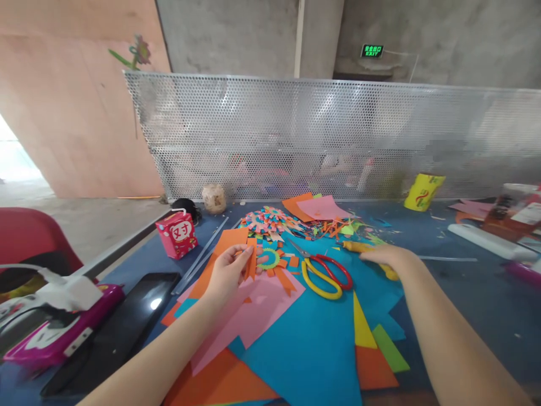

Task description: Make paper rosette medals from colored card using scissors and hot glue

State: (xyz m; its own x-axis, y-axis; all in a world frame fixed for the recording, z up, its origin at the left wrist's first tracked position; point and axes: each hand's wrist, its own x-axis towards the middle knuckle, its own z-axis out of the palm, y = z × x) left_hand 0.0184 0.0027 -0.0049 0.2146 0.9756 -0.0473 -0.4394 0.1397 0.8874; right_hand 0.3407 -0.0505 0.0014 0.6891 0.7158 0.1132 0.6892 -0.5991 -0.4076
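My left hand (230, 270) is closed, pinching an orange strip (251, 256) of craft sheet between thumb and fingers. Beside its fingertips lies a yellow-green fringed ring (269, 259). My right hand (391, 258) lies palm down over a yellow glue gun (357, 247), its fingers wrapped across the body and partly hidden. From the gun's back end a clear glue stick (448, 259) seems to stick out to the right. Between my hands rest scissors (325, 273) with one red and one yellow handle, blades slightly apart, on a blue sheet (308, 338).
Behind my left hand sits a heap of multicoloured fringed pieces (270, 221). Pink sheets (270, 307) and loose scraps lie around. A red drink box (176, 234), clear glue sticks (205, 254), a phone (122, 321) and a purple power strip (67, 332) are left. A perforated metal screen (316, 135) borders the back.
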